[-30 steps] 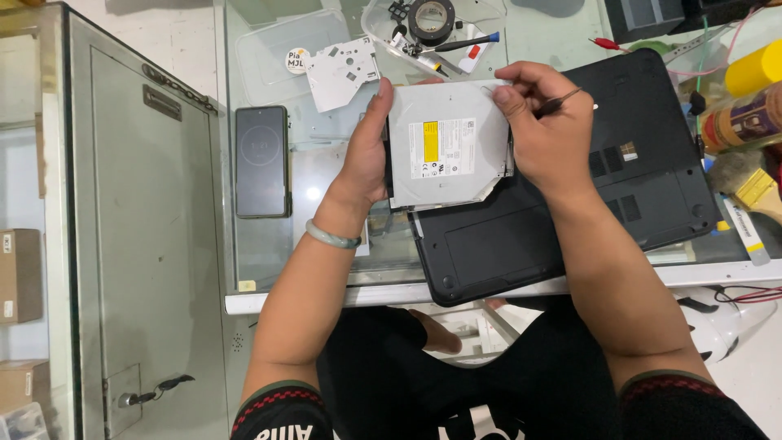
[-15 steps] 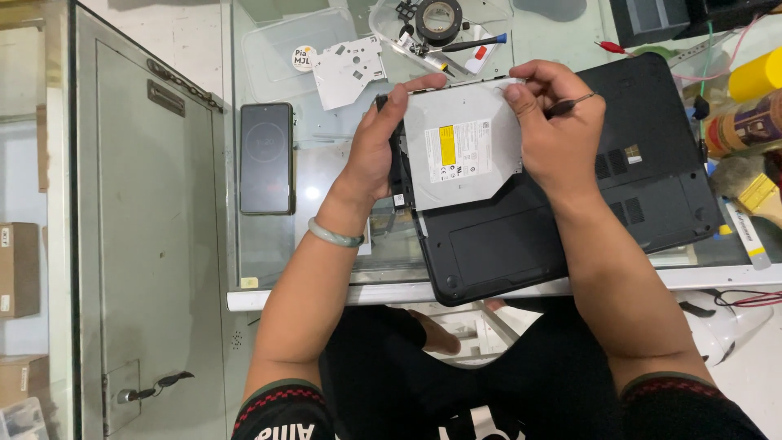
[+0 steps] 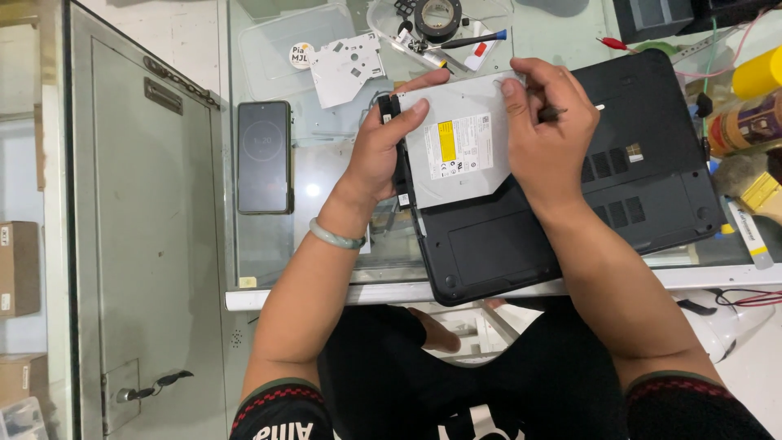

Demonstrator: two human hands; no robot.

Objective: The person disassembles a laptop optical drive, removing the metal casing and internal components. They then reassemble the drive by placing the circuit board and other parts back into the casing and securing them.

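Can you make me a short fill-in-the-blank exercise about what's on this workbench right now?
1. Both hands hold a flat grey optical drive over an upturned black ____.
2. The left hand has a pale green ____ on its wrist.
3. A dark smartphone lies on the ____ tabletop, to the drive's left.

Missing words: laptop; bangle; glass

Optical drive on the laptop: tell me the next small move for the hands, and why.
Probably slide the optical drive a little toward its slot in the upturned laptop. The left hand grips its black front edge, the right hand pins the far corner while holding a thin tool, and the drive lies on the laptop's base, askew, not yet seated.
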